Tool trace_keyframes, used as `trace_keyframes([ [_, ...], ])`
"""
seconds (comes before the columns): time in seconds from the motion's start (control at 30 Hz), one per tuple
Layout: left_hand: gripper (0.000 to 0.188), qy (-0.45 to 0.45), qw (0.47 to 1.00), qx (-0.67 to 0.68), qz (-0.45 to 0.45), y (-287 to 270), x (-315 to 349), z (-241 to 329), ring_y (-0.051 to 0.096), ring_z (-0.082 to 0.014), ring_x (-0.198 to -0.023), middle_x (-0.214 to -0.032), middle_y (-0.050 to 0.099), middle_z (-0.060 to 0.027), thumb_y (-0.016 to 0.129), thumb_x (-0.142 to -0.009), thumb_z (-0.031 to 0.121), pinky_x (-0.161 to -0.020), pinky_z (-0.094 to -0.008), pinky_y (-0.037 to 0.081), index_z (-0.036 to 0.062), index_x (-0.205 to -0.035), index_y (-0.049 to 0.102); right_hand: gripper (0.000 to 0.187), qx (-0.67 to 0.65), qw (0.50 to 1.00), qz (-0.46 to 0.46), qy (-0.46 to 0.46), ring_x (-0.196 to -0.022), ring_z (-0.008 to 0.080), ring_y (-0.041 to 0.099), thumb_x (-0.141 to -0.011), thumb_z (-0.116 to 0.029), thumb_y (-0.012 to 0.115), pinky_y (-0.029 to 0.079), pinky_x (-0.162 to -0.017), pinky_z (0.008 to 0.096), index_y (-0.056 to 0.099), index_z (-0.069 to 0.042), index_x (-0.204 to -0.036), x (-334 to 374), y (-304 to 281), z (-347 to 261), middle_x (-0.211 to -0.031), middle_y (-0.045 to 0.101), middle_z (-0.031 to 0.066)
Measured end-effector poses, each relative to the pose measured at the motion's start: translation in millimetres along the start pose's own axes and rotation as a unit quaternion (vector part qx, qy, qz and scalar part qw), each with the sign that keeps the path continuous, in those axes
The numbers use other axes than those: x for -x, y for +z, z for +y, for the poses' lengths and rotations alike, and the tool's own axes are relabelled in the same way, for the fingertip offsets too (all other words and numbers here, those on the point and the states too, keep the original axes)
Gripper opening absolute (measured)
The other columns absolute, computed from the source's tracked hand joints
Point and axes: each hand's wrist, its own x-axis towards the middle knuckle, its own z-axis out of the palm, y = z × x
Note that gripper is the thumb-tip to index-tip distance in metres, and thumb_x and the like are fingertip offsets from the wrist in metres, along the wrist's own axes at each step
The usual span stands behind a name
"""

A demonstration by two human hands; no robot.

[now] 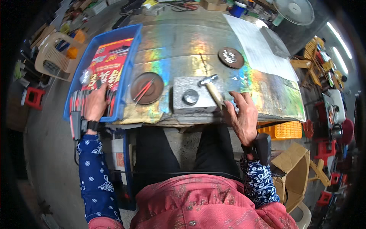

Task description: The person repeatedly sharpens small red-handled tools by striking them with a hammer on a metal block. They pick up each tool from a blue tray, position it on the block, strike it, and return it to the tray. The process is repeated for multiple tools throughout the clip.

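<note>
My left hand [96,102] reaches into a blue plastic tray [132,45], over a row of thin red-and-black pieces [111,103]. Its fingers are closed around a small dark end whose kind I cannot make out. A hammer [214,94] with a pale handle lies across a grey metal block [183,84]. On that block, left of the hammer, sits a round dark disc [190,97] with a shiny top. My right hand [244,116] hovers by the handle's end, fingers apart and holding nothing. Left of the block, red-handled tweezers [144,91] rest on a brown round dish [156,86].
Small silvery bits lie in another brown dish [237,63] farther back. A white sheet [249,42] covers the table's right side. Red printed packaging [110,61] fills the tray's far part. Below the table's right edge are a yellow crate [286,130] and a cardboard box [295,171].
</note>
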Motion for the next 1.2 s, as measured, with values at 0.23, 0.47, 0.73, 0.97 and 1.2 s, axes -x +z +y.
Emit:
trace_keyframes([
  [0.23,0.037,-0.041,0.999,-0.03,0.002,1.7,-0.7,-6.1,0.062,-0.0435,-0.086,-0.083,0.063,-0.0268,0.08,-0.067,0.007,-0.066,-0.0498,0.048,-0.0023,-0.091,0.053,0.019,0.033,0.999,-0.007,0.024,-0.07,0.03,0.06,-0.087,-0.014,0.064,0.047,-0.064,0.0383,0.066,-0.003,-0.103,-30.1,12.7,56.4,-0.081,0.06,0.0141],
  [0.47,0.019,-0.111,0.992,0.04,0.041,-14.7,5.0,6.7,0.064,-0.0384,-0.073,-0.079,0.066,-0.0207,0.072,-0.077,0.012,-0.063,-0.0445,0.049,0.0003,-0.089,0.063,0.021,0.067,0.994,-0.073,0.049,-0.084,0.0352,0.062,-0.084,-0.016,0.064,0.048,-0.075,0.0434,0.067,-0.004,-0.102,-62.8,42.0,98.3,-0.092,0.061,0.0174],
  [0.73,0.018,-0.037,0.923,0.328,0.2,-56.1,13.1,68.5,0.055,-0.0078,-0.07,-0.078,0.063,-0.0042,0.066,-0.09,0.008,-0.064,-0.024,0.046,-0.0022,-0.104,0.062,0.017,0.112,0.993,-0.022,-0.043,-0.085,0.0384,0.061,-0.078,-0.007,0.061,0.049,-0.074,0.0451,0.067,-0.003,-0.093,-92.5,75.7,127.7,-0.091,0.06,0.0178],
  [0.97,0.015,0.0,0.813,0.566,0.135,-56.5,8.7,143.0,0.058,-0.0051,-0.069,-0.085,0.065,-0.0039,0.064,-0.089,-0.001,-0.057,-0.0186,0.047,-0.0035,-0.103,0.061,0.014,0.117,0.985,0.031,-0.126,-0.07,0.0365,0.056,-0.073,-0.012,0.059,0.044,-0.059,0.0455,0.051,-0.004,-0.066,-101.3,88.7,133.0,-0.071,0.05,0.0171],
  [1.2,0.015,-0.005,0.769,0.634,0.083,-34.5,1.4,193.9,0.061,-0.006,-0.072,-0.087,0.066,-0.0046,0.066,-0.086,-0.004,-0.061,-0.0182,0.048,-0.0046,-0.101,0.063,0.011,0.189,0.968,0.007,-0.164,-0.067,0.0366,0.064,-0.073,-0.01,0.062,0.049,-0.056,0.0425,0.062,-0.003,-0.065,-116.9,91.4,127.9,-0.069,0.061,0.0199],
])
